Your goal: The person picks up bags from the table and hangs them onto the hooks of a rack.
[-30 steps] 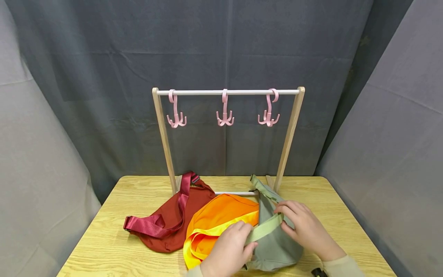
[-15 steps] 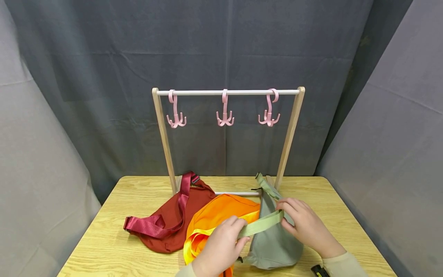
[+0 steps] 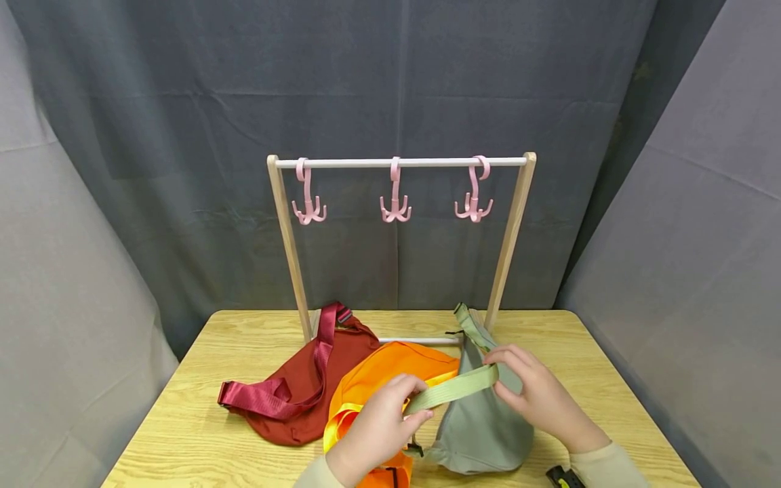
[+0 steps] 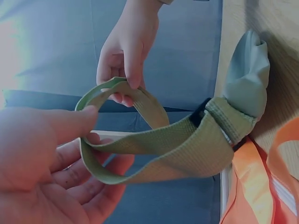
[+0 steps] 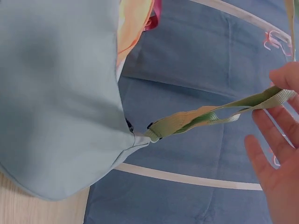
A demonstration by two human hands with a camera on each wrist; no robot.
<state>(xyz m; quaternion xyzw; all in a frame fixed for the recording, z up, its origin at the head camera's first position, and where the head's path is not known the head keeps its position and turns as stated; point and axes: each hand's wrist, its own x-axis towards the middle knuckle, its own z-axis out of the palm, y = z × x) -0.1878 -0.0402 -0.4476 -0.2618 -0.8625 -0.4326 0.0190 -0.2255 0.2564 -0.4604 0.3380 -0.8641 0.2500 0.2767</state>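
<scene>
Dark red fabric fills the lower left of the head view: a waist bag (image 3: 299, 373) that we see lying on the bench (image 3: 201, 366). Just beside it, at lower centre, we find an orange bag (image 3: 390, 366), partly hidden by our left hand (image 3: 381, 420), whose grip pinches a looped pale green strap (image 3: 454, 389). Lower down, right of centre, rests the grey-green bag (image 3: 488, 430) to which that strap is joined. Farther right, our right hand (image 3: 537, 396) pinches the strap's other stretch in its grip.
</scene>
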